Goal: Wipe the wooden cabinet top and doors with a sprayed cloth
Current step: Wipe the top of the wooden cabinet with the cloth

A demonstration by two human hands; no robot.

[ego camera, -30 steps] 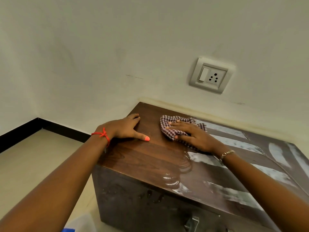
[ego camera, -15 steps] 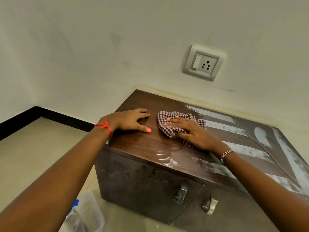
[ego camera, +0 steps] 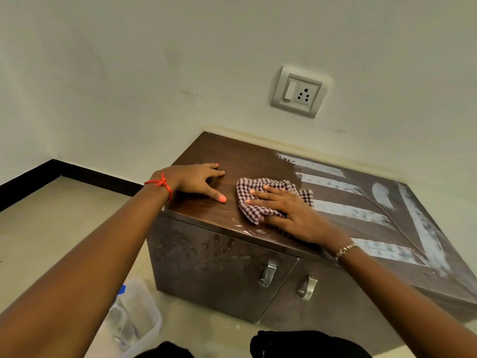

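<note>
Cabinet [ego camera: 258,161] wiping is moving along the top now, and from where I am standing the near things are coming first: a clear plastic tub [ego camera: 134,313] is sitting on the floor by the left door [ego camera: 206,264], whose front is showing smears and drips, with two metal handles [ego camera: 268,273] beside the seam between the doors. Above that, the right hand [ego camera: 291,210] is pressing flat, fingers spread open, on the checked cloth [ego camera: 258,200], which is lying bunched on the top close to the front edge. The left hand [ego camera: 198,179] is resting just beside it, fingers splayed and holding nothing, bracing near the left corner. Compared with a moment ago the cloth is sitting nearer the front edge, and the wet puddle that was shining in front of it is mostly gone, leaving only small flecks. I judge the left end is nearly done. Farther right, pale streaks [ego camera: 343,210] are still crossing the top, so that part and the doors are waiting. Behind, a wall socket [ego camera: 298,93] is facing the room.
</note>
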